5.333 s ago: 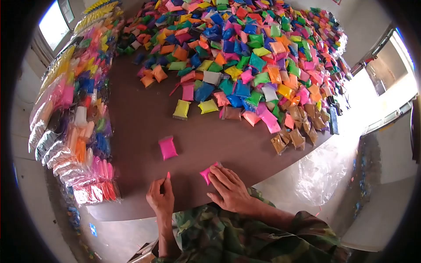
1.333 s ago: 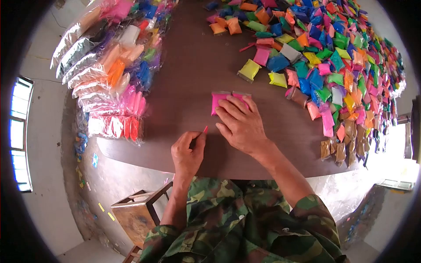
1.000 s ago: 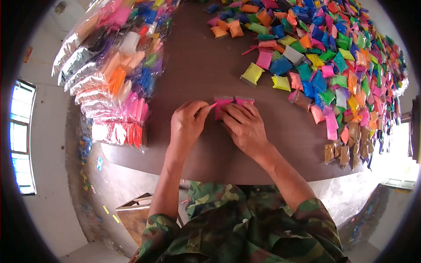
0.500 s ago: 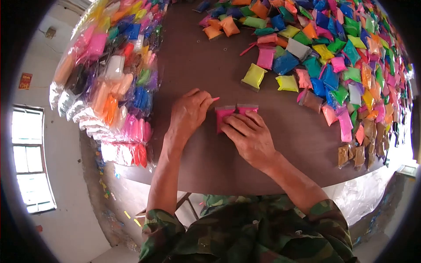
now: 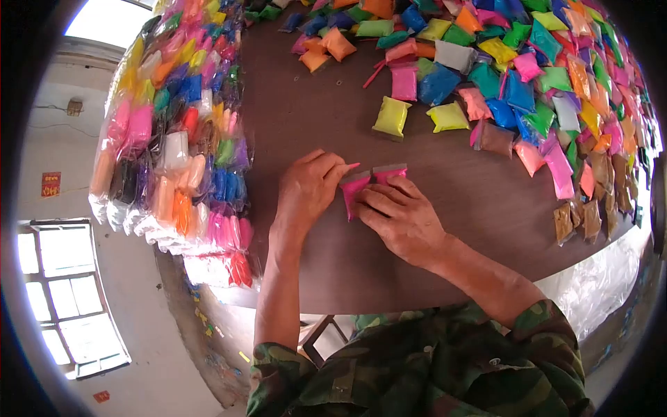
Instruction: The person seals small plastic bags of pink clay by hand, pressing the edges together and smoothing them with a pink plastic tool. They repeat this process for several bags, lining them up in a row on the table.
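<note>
My left hand (image 5: 310, 186) is closed in a pinch, a small pink piece (image 5: 353, 166) sticking out past its fingertips. The kind of that piece is too small to make out. Just right of it, two clear packets filled with bright pink stuff lie side by side: the left packet (image 5: 353, 193) is tilted, and the right packet (image 5: 390, 172) is mostly covered. My right hand (image 5: 406, 221) is closed over them, fingers curled down where the two packets meet. Its fingertips and the packets' lower parts are partly hidden.
Stacked bags of coloured packets (image 5: 177, 149) line the table's left side. A big spread of loose coloured packets (image 5: 517, 90) covers the far and right side, with yellow packets (image 5: 391, 117) nearest my hands. The brown table (image 5: 326, 278) has its curved-looking front edge by my body.
The whole view has turned a little, shifting the surroundings. The left pink packet is now more tilted. Both hands keep nearly the same pose.
</note>
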Tool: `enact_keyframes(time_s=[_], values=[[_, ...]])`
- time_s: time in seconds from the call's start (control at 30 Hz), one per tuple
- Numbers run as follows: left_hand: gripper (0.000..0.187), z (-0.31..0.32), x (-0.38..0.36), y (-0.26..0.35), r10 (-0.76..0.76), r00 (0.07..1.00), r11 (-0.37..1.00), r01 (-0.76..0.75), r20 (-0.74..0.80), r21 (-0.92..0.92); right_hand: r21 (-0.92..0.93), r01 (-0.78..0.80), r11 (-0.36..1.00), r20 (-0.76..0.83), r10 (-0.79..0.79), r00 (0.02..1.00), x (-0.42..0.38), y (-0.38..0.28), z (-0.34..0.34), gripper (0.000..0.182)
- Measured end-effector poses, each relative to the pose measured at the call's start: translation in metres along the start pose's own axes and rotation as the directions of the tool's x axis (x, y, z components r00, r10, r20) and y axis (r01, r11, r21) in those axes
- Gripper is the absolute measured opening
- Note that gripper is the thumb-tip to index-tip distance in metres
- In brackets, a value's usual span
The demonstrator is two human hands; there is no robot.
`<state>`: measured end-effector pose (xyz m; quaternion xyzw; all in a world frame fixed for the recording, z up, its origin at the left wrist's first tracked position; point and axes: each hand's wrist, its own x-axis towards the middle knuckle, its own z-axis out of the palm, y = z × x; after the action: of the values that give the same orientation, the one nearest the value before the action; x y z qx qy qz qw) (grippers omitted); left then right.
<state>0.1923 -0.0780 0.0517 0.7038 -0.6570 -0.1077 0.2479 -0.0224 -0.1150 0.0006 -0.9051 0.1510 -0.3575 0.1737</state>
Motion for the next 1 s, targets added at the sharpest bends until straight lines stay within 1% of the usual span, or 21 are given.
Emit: enact_keyframes(time_s=[0.07,0.2,0.27,0.37,0.47,0.57,0.6,0.67,0.77,0.87,0.97,1.0], values=[[0.01,-0.003,-0.003,0.005,0.018,0.997,1.0,-0.017,0.074,-0.019,-0.016,0.008,1.0,-0.022,-0.008,1.0,0.0,0.001,0.002,0.026],[0.01,0.003,-0.002,0.007,0.026,0.994,0.999,-0.03,0.106,0.03,0.027,-0.005,1.0,-0.006,0.005,1.0,0.001,0.0,0.001,0.025],[0.01,0.005,0.003,0.005,0.02,0.993,0.997,-0.029,0.116,0.073,0.017,0.001,1.0,-0.008,-0.001,1.0,0.001,0.0,0.0,0.025],[0.01,0.005,0.006,0.002,-0.01,0.997,0.997,0.005,0.071,0.079,0.023,0.001,1.0,-0.003,-0.001,1.0,0.0,0.0,-0.001,0.025],[0.009,-0.004,-0.004,0.011,-0.086,0.995,0.995,0.088,-0.043,0.05,0.008,-0.002,1.0,-0.004,0.002,1.0,0.0,0.0,0.0,0.025],[0.008,-0.01,-0.025,0.016,-0.062,0.998,0.998,0.062,-0.019,-0.018,0.002,-0.011,1.0,-0.018,0.011,1.0,-0.003,0.0,0.003,0.025],[0.008,-0.007,-0.031,0.015,-0.073,0.997,0.997,0.072,-0.04,-0.016,0.004,-0.01,1.0,-0.026,0.01,1.0,-0.002,0.0,0.003,0.025],[0.007,0.005,-0.043,0.009,-0.094,0.992,0.996,0.094,-0.088,-0.011,0.022,-0.014,1.0,0.01,0.014,1.0,0.0,-0.002,0.0,0.026],[0.007,0.005,-0.044,-0.003,-0.202,0.967,0.979,0.205,-0.154,0.009,0.007,0.0,1.0,0.02,-0.001,1.0,-0.001,-0.003,-0.002,0.026],[0.007,-0.002,-0.053,0.014,-0.289,0.944,0.957,0.28,-0.163,-0.072,0.012,0.0,1.0,0.031,-0.001,1.0,-0.001,0.0,-0.002,0.026],[0.009,0.015,-0.072,0.018,-0.211,0.955,0.972,0.183,-0.209,-0.147,-0.007,-0.004,1.0,0.017,0.004,1.0,-0.002,-0.002,0.0,0.026],[0.01,0.021,-0.072,0.016,-0.186,0.953,0.98,0.162,-0.239,-0.119,-0.024,0.0,1.0,0.006,0.0,1.0,-0.002,-0.003,0.0,0.026]])
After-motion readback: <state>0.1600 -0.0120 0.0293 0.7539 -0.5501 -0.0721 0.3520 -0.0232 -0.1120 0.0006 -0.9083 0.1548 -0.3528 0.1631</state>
